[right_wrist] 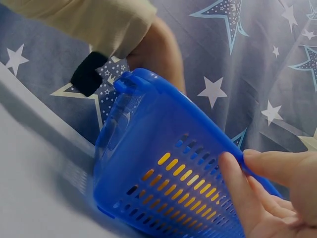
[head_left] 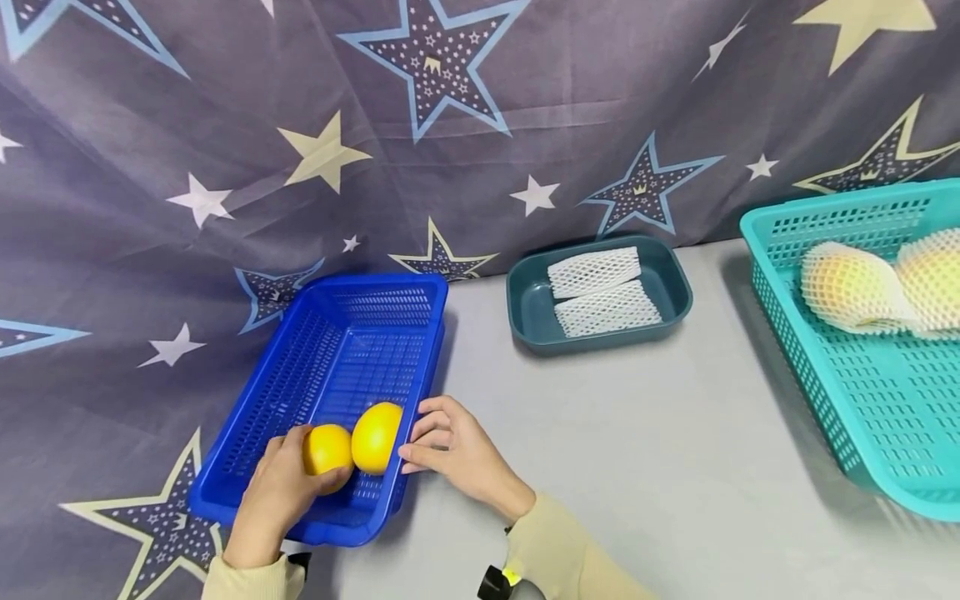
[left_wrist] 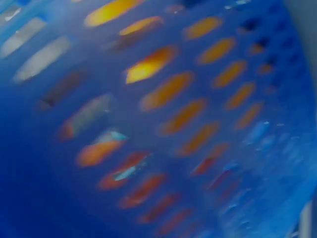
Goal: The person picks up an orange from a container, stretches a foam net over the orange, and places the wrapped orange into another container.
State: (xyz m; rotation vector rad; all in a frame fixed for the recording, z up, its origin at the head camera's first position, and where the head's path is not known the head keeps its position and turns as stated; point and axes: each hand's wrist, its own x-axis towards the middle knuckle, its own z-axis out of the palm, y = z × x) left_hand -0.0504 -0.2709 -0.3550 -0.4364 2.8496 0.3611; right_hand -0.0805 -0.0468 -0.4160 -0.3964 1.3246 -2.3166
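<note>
A blue plastic basket (head_left: 347, 333) stands on the left of the table with two oranges in its near end. My left hand (head_left: 279, 487) reaches over the basket's near left side and holds the left orange (head_left: 327, 447), fingers and thumb around it. The other orange (head_left: 377, 437) lies against it on the right. My right hand (head_left: 461, 450) pinches the basket's right rim, as the right wrist view shows with the thumb (right_wrist: 270, 161) at the rim and a finger on the outer wall. The left wrist view is filled by the blurred slotted basket wall (left_wrist: 148, 119).
A dark green tray (head_left: 600, 340) at the back middle holds two white foam net sleeves (head_left: 607, 308). On the right stands a teal basket (head_left: 806, 392) with two fruits in foam nets (head_left: 855, 287). A star-patterned cloth (head_left: 480, 183) hangs behind the table.
</note>
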